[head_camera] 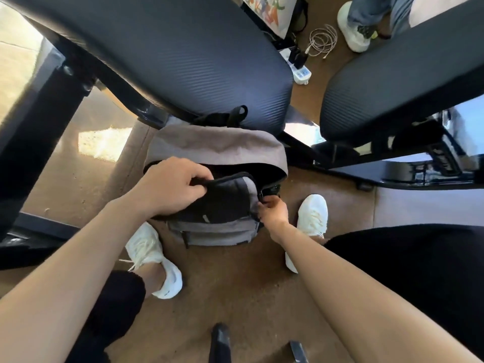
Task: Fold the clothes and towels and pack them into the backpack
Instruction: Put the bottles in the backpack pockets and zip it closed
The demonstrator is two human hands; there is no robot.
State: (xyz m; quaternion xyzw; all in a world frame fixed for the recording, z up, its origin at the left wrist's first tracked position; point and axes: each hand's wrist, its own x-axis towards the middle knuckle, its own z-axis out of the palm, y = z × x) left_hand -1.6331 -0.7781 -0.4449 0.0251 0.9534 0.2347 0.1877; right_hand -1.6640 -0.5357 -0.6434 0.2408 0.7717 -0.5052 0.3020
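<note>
Our forearms (65,271) filled the near edge of the view, reaching down to the backpack (217,145). It stood on the brown floor (235,289) between our white shoes (157,258), its top tucked under the front of a dark chair seat (183,56).

Our left hand (170,187) gripped the upper rim of the front panel (225,203), fingers curled over the edge, drawing it toward us. A dark mouth gaped between the panel and the grey back section. Our right hand (272,208) sat at the bag's right corner, thumb and fingertips closed in a narrow pinch on what we took to be the zipper pull. The pull itself was too small and dark to make out.

We judged the step in hand to be working the main zipper; whether to open or to close it, we could not tell. To do it well, the left hand should hold the panel taut along the zipper line so the teeth lie straight round the corner. The right should then draw the pull along the track rather than away from the bag, keeping loose lining out of the slider.

No clothes or towels showed anywhere in view. The bag's inside was black shadow, so we could not say whether anything was packed.
</note>
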